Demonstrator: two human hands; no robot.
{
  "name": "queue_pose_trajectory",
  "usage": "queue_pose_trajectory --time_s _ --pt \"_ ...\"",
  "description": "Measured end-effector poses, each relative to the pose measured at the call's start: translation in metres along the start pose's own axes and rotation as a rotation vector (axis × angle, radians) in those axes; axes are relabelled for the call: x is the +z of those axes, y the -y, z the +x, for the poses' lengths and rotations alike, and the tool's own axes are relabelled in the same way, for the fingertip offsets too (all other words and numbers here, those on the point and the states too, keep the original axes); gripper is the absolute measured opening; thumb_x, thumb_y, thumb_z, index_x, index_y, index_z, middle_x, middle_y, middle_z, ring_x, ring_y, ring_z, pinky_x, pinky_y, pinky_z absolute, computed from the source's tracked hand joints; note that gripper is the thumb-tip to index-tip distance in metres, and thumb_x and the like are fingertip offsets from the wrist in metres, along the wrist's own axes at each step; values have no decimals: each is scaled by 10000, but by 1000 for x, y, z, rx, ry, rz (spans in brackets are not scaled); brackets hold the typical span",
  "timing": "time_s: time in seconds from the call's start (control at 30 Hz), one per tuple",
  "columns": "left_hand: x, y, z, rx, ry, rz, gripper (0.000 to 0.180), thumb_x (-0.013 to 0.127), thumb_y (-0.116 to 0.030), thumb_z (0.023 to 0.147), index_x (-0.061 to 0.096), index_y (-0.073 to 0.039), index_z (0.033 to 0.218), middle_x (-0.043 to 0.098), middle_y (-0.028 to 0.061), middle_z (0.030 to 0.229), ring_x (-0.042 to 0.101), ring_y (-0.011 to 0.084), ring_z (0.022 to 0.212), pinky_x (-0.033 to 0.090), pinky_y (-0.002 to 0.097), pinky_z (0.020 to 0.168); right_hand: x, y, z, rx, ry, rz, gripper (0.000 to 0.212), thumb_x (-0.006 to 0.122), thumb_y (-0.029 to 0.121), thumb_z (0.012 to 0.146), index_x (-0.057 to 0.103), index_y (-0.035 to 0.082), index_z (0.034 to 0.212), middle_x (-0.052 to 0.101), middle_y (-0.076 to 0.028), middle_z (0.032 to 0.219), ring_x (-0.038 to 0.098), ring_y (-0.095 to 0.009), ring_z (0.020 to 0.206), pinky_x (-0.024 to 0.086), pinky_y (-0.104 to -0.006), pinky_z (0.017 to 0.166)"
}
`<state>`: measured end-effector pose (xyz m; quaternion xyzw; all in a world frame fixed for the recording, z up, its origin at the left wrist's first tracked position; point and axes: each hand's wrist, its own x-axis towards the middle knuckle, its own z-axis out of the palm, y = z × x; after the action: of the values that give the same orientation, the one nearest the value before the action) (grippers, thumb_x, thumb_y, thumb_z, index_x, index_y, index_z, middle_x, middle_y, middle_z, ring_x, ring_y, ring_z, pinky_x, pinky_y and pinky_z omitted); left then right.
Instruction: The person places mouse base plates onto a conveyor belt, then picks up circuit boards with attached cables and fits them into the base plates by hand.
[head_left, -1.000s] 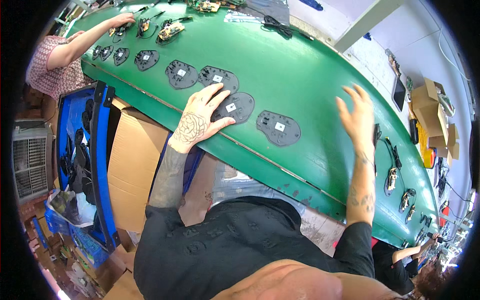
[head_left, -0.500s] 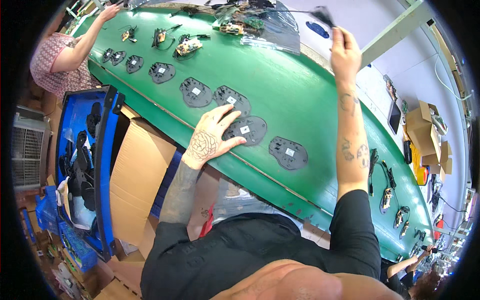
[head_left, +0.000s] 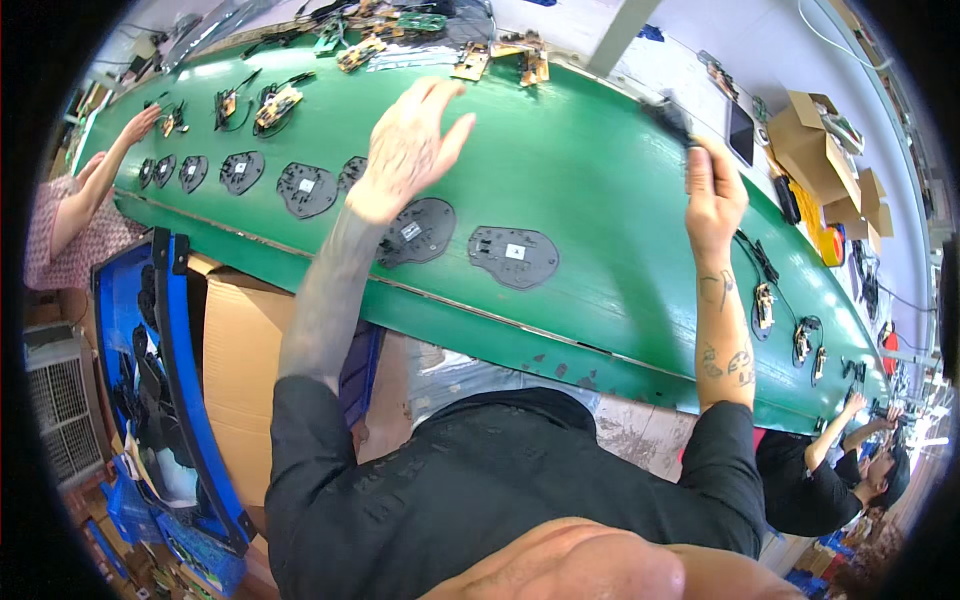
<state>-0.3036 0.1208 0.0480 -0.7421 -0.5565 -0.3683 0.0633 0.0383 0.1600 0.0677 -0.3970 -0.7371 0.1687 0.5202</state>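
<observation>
My left hand (head_left: 412, 145) hovers over the green belt (head_left: 560, 150), empty, its fingers spread. Below and beside it lies a row of black plastic base plates, shaped like the bottoms of computer mice, each with a white square. One plate (head_left: 418, 232) is partly covered by my left wrist, and another plate (head_left: 513, 256) lies uncovered to its right. In my right hand (head_left: 716, 195), raised over the belt's far right side, is a black brush-like tool (head_left: 668, 116), smeared by motion.
Circuit boards (head_left: 470, 62) and clear bags lie along the far edge. Boards with cables (head_left: 277, 104) sit at the left, more (head_left: 765, 305) at the right. A blue crate (head_left: 185, 400) and cardboard box (head_left: 245, 360) stand left. Co-workers (head_left: 80, 220) (head_left: 830, 480) work at both ends.
My left hand has lifted off the plates and reached farther over the belt. My right hand with the brush-like tool has come down and nearer. The whole view has shifted.
</observation>
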Motion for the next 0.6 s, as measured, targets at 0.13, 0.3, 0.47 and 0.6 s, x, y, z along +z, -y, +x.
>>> queue_pose_trajectory --time_s 0.13,0.3,0.47,0.6 --pt "80 48 62 150 -87 78 489 689 -196 868 520 -88 1314 590 153 1233 611 365 1061 517 423 910 -13 12 -27 -81 125 -86 124 627 90 960 669 2 1036 552 -19 769 495 -95 689 406 -231 632" --pt "107 70 92 -56 431 209 626 648 -167 831 444 -146 1422 533 154 1345 575 357 1153 492 458 957 -41 14 -58 82 90 -15 118 650 59 919 673 -15 1008 542 -23 758 469 -102 661 374 -235 608" --pt "117 56 90 140 101 393 650 654 -82 737 535 -220 1361 489 68 1386 479 331 1268 428 451 1027 -61 8 -82 131 68 73 124 650 50 904 669 -30 996 540 -29 750 462 -107 652 373 -248 601" --pt "113 48 85 519 221 190 670 631 -30 675 557 -197 1320 560 80 1198 522 274 1182 390 435 1049 -54 -4 -92 332 -149 202 151 635 107 952 678 -15 1028 547 6 747 446 -71 623 362 -220 572"
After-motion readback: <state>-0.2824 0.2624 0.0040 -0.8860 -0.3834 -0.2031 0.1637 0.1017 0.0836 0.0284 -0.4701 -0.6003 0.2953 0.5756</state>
